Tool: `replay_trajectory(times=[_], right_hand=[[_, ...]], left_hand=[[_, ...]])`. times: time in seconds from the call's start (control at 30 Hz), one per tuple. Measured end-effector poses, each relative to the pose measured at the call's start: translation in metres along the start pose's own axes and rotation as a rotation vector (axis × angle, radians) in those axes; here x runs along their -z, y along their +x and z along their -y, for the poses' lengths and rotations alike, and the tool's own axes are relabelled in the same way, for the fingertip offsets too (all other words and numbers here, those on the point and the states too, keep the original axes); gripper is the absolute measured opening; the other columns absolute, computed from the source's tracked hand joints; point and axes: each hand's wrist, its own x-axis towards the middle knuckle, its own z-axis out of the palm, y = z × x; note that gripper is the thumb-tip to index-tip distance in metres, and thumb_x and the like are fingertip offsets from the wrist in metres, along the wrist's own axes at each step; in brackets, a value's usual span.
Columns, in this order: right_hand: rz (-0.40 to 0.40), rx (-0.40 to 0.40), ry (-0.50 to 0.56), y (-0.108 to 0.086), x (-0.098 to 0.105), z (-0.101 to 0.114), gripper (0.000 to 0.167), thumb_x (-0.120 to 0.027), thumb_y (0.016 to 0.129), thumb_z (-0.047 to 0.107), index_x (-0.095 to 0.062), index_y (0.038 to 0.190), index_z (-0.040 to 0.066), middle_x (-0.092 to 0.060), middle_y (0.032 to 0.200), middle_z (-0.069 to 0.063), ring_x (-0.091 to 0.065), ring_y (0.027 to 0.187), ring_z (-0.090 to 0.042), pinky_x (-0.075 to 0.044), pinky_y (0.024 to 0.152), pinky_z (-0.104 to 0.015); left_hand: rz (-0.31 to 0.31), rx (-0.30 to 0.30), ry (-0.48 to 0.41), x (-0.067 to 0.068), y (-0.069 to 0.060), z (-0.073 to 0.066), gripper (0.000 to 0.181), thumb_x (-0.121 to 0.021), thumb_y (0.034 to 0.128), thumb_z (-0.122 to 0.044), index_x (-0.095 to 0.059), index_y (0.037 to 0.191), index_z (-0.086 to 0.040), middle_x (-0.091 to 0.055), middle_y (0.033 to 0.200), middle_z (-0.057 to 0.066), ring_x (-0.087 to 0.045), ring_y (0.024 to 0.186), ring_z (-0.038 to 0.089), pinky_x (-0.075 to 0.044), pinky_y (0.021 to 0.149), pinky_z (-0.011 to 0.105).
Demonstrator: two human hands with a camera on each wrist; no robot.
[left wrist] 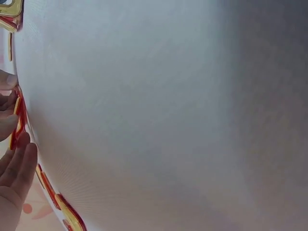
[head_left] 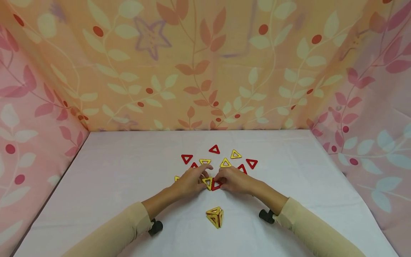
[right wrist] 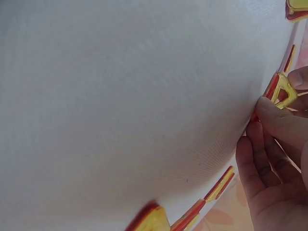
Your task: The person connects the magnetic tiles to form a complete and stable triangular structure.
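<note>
Two triangles [head_left: 211,185] between left grip [head_left: 190,181], right grip [head_left: 236,180]

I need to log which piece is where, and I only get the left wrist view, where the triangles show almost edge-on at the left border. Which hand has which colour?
Observer: The head view shows the left hand holding a yellow triangle and the right hand a red triangle.
Operator: Thanks. Anything on the near side of the hands?
Observer: Yes, in the head view a pyramid-like yellow cluster sits there, roughly centred between the forearms.
Operator: And beyond them, which piece lies farthest off?
Observer: A loose red triangle, at the top of the scattered group in the head view.
</note>
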Motion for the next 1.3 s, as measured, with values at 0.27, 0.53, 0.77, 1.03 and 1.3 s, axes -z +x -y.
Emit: replay_trajectory(times=[0.27,0.53,0.77,1.03,1.3], right_hand=[[0.001,-0.009,0.004,0.0003,-0.0007,0.0015,0.027,-0.078,0.084,0.004,-0.075,0.111,0.006,-0.067,0.096,0.001,-0.058,0.085,-0.008,-0.052,0.076,-0.022],[-0.007,-0.001,-0.009,-0.0002,0.0007,0.0015,0.027,-0.079,0.084,0.004,-0.075,0.11,0.007,-0.067,0.095,0.001,-0.058,0.084,-0.009,-0.052,0.076,-0.023],[-0.007,-0.01,0.0,-0.0001,0.0001,0.0011,0.027,-0.079,0.084,0.005,-0.075,0.111,0.007,-0.067,0.095,0.001,-0.058,0.084,-0.009,-0.052,0.076,-0.023],[-0.001,-0.014,0.022,-0.0004,0.0006,0.0002,0.027,-0.078,0.084,0.004,-0.075,0.111,0.007,-0.067,0.096,0.001,-0.058,0.084,-0.008,-0.052,0.076,-0.022],[0.002,0.007,0.02,0.0002,0.0012,-0.0021,0.028,-0.079,0.084,0.004,-0.075,0.111,0.007,-0.068,0.099,0.0,-0.058,0.085,-0.009,-0.052,0.076,-0.022]], left_hand=[[-0.003,-0.043,-0.043,-0.0007,0.0007,0.0008,0.054,-0.074,0.0872,-0.002,-0.051,0.135,-0.007,-0.068,0.109,0.006,-0.066,0.097,0.017,-0.056,0.084,0.027],[0.016,-0.025,-0.083,-0.0023,0.004,-0.0021,0.052,-0.073,0.0881,-0.001,-0.051,0.135,-0.006,-0.066,0.11,0.005,-0.067,0.097,0.016,-0.055,0.087,0.027],[0.02,0.008,-0.084,-0.0049,0.0059,-0.0022,0.055,-0.074,0.0882,-0.002,-0.05,0.138,-0.008,-0.065,0.11,0.004,-0.067,0.096,0.013,-0.055,0.085,0.025],[0.015,0.021,-0.076,-0.0068,0.0063,-0.003,0.06,-0.074,0.0885,-0.005,-0.046,0.142,-0.011,-0.065,0.11,0.0,-0.067,0.098,0.012,-0.054,0.086,0.023],[0.015,0.014,-0.084,-0.0066,0.0056,-0.0023,0.06,-0.074,0.0887,-0.006,-0.047,0.141,-0.011,-0.065,0.111,0.0,-0.068,0.1,0.013,-0.054,0.086,0.023]])
